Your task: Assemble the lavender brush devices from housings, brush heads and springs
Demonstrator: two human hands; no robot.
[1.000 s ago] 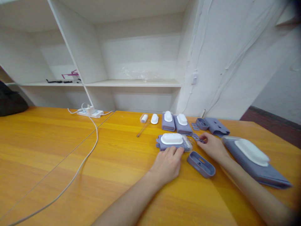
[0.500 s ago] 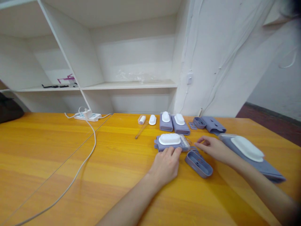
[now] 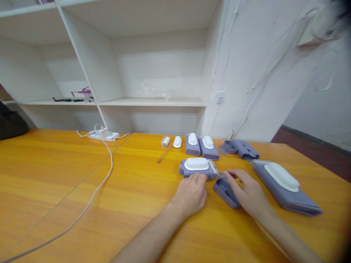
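Note:
My left hand point(image 3: 192, 193) is closed at the front edge of a grey-purple plastic case point(image 3: 181, 169) lying on the table. A white oval piece point(image 3: 196, 164) sits on top of the case, and clear plastic wrap point(image 3: 214, 169) covers its right end. My right hand point(image 3: 249, 191) reaches in from the right, thumb and forefinger pinched at a small grey plastic piece point(image 3: 221, 175) beside the case; its far end is hidden by the fingertips. Partly under that hand lies a grey-purple oval tray point(image 3: 225, 193), hollow side up.
Two more cases point(image 3: 193, 149) with white ovals stand behind. A larger one point(image 3: 290, 195) lies at right, near a bare holder point(image 3: 246, 149) and small oval tray point(image 3: 230, 147). A spring point(image 3: 163, 153), white parts point(image 3: 177, 141), a power strip point(image 3: 108, 136) and a cable point(image 3: 95, 193) lie leftward.
My right hand has moved left and toward me, over the oval tray, its fingertips now at the small grey piece. My left hand stays at the case. The view has shifted slightly.

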